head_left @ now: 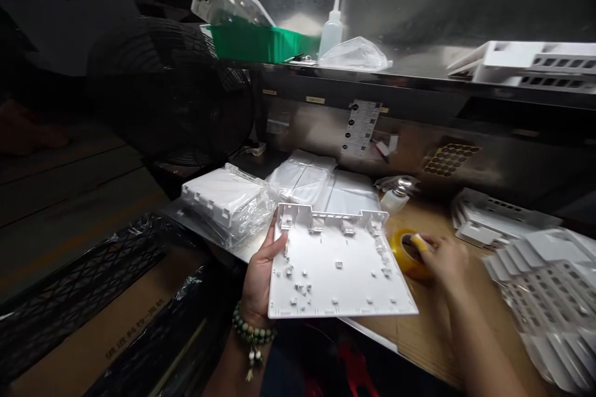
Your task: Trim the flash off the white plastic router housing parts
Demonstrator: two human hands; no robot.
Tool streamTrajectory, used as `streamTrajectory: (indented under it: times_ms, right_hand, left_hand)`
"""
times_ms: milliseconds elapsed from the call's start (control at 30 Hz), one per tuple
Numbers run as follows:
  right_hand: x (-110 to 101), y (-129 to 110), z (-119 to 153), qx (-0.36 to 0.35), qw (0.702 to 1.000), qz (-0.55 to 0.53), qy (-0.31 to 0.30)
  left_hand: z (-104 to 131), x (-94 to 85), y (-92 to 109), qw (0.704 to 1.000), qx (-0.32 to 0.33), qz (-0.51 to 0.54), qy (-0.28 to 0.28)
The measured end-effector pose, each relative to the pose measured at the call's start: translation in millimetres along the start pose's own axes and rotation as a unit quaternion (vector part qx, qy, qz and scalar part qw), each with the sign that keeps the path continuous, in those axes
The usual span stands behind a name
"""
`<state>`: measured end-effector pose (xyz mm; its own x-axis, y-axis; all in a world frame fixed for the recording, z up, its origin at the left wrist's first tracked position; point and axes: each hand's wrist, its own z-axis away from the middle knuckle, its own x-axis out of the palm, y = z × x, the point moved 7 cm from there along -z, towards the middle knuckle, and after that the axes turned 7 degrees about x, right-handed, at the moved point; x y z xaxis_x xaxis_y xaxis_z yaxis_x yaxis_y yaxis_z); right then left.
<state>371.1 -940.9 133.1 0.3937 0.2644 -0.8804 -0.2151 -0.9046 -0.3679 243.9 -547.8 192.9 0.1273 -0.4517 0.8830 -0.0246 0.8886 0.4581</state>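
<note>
A white plastic panel [344, 267], its ribbed inner face turned up, is tilted toward the camera. My left hand [261, 270] holds it by the left edge, thumb on top and the other fingers hidden underneath. Right of the panel, my right hand [442, 260] is at a yellow tape roll [407, 255], its slightly blurred fingers closed on something yellow and white at the roll's right side; what exactly they pinch is unclear. Behind the panel lie bagged white parts [228, 192] and flat white packets [302, 177].
Stacked white panels [549, 285] line the right side. A small bottle [395, 195] with a metal top stands behind the tape. The shelf above holds a green bin [261, 43] and a nozzle bottle [331, 31]. A black crate [121, 260] is at left.
</note>
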Motion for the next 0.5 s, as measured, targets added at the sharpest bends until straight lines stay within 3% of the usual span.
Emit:
streamTrajectory:
  times_ms: [100, 333, 400, 500]
  right_hand:
    - [17.6, 1.0, -0.9, -0.001, 1.000, 0.020, -0.020]
    - [18.2, 3.9, 7.3, 0.016, 0.999, 0.041, -0.031]
    - [11.2, 0.6, 10.4, 0.011, 0.999, 0.031, -0.035]
    - [-16.2, 0.0, 32.2, 0.018, 0.999, -0.041, -0.004]
  left_hand:
    - [1.0, -3.4, 7.2, 1.000, 0.009, 0.002, 0.015]
    - [-0.5, -10.3, 8.7, 1.000, 0.009, 0.004, 0.017]
    - [-1.8, -11.0, 10.1, 1.000, 0.012, 0.005, 0.019]
    - [-5.3, -13.4, 15.0, 1.000, 0.001, 0.016, 0.006]
